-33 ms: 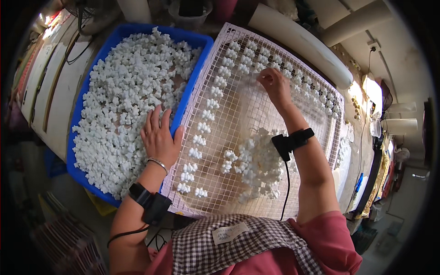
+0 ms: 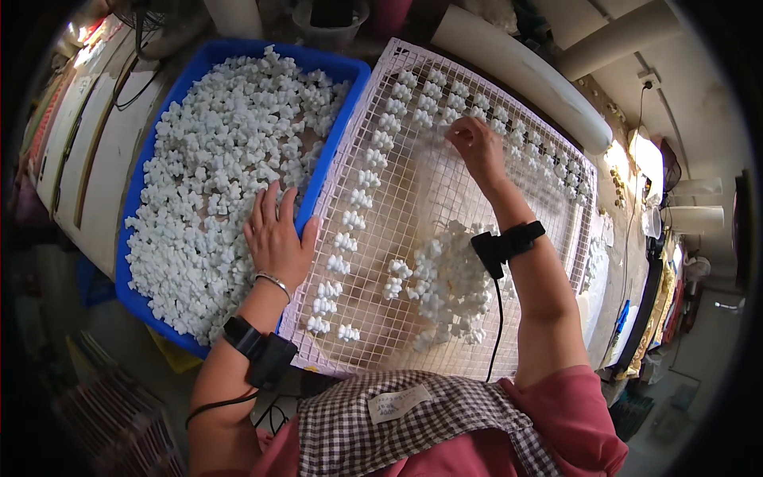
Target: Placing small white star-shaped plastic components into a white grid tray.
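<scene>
My left hand (image 2: 280, 241) lies over the right rim of a blue tray (image 2: 324, 176), its fingers stretched out and touching the heap of small white knobbly pieces (image 2: 208, 191) inside. On the right, my right hand (image 2: 478, 149) is above the far part of a pale pink wire grid rack (image 2: 373, 310), fingers curled together in a pinch. Whatever lies between those fingertips is too small and blurred to make out. White pieces stand in rows along the rack's left and far sides. A loose pile of white pieces (image 2: 453, 278) sits on the rack below my right forearm.
Behind the rack lies a long pale roll (image 2: 524, 75). A clear plastic tub (image 2: 330, 28) stands beyond the blue tray. A black cable (image 2: 499, 326) hangs from the device on my right wrist across the rack. Long boards (image 2: 87, 151) lean at the left.
</scene>
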`<control>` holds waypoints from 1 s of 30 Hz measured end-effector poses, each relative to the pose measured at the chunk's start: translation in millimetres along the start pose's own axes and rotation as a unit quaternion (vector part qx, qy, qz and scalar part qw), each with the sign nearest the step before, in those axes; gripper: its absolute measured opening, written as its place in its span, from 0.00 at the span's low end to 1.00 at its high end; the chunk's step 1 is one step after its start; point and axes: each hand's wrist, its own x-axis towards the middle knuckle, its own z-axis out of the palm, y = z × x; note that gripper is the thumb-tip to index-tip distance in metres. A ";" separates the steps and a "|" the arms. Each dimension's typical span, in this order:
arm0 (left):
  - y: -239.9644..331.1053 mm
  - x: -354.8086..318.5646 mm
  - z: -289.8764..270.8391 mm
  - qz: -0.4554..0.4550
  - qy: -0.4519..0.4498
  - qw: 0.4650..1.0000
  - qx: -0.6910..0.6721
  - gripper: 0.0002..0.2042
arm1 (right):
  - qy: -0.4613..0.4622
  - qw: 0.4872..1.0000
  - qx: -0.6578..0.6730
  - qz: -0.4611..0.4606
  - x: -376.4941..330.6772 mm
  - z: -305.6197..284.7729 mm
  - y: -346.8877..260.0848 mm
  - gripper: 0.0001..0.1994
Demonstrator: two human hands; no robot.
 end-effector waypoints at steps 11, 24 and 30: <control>-1.5 -1.9 2.6 0.000 0.003 1.000 0.001 0.23 | 0.012 0.998 -0.011 -0.063 6.8 -10.5 -9.2 0.04; -4.0 -0.2 6.5 -0.003 0.008 1.000 0.011 0.23 | -0.149 0.984 -0.048 -0.088 -10.6 -26.9 -40.9 0.11; -1.9 1.3 4.3 0.002 0.008 1.000 0.017 0.24 | -0.471 0.872 -0.072 -0.114 -61.9 -52.5 -61.0 0.13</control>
